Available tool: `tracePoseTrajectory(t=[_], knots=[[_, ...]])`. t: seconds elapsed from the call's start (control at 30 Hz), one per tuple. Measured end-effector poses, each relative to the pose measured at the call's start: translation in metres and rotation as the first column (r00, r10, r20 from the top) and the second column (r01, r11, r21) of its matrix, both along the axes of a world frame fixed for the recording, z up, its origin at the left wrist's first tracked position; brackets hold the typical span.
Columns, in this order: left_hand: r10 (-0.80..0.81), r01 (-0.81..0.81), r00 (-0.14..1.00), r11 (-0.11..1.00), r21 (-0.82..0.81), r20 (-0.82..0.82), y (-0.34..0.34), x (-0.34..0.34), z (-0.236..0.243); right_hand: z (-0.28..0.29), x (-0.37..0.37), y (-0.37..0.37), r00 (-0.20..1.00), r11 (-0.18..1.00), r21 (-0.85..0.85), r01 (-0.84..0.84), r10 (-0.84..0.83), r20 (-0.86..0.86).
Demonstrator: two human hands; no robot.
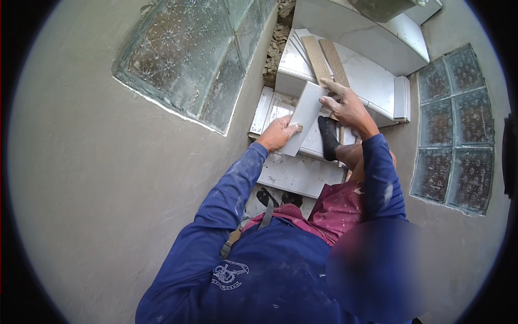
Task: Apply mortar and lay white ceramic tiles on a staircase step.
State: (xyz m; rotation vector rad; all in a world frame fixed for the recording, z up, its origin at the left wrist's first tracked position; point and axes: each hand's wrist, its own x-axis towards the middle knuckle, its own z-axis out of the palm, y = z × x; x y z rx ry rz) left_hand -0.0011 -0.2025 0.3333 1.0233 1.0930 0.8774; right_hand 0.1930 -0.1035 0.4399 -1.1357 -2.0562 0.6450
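Observation:
A narrow white tile piece [306, 114] is held at a slant in front of me, above the stairs. My left hand [278, 134] grips its lower left edge, thumb on the face and fingers partly hidden behind it. My right hand [349, 110] is at the upper right edge. Its thumb lies against the tile, and its index finger reaches the top corner. Grey dust or mortar marks the fingers of both hands. Just beyond the tile, two wooden strips [317, 58] lie on a white tiled step [362, 67].
White stair treads rise ahead, with stacked tile strips [402, 98] at the right end of one. A grey container [382, 6] stands at the top. Glass-block windows [453, 127] are set into both plastered walls. My sock-covered foot [327, 137] rests on a step; dark footwear [267, 197] lies below.

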Motion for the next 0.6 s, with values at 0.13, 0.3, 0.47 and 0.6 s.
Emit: tracePoseTrajectory(t=[0.13,0.3,0.47,0.6], knots=[[0.018,-0.01,0.998,0.993,-0.116,0.063,-0.007,-0.007,-0.024,-0.01,-0.02,0.034,0.947,0.814,-0.568,-0.118,0.265,0.183],[0.294,-0.231,0.879,0.951,0.203,-0.375,-0.016,-0.028,-0.11,-0.019,-0.085,0.056,0.801,0.81,-0.54,-0.227,0.471,0.37],[0.219,-0.306,0.852,0.945,-0.114,-0.475,-0.06,-0.042,-0.162,-0.097,-0.128,0.115,0.794,0.946,-0.226,-0.234,0.32,0.517],[0.008,-0.2,0.863,0.924,-0.327,-0.506,-0.106,-0.05,-0.186,-0.135,-0.148,0.135,0.756,0.974,-0.03,-0.225,0.195,0.625]])
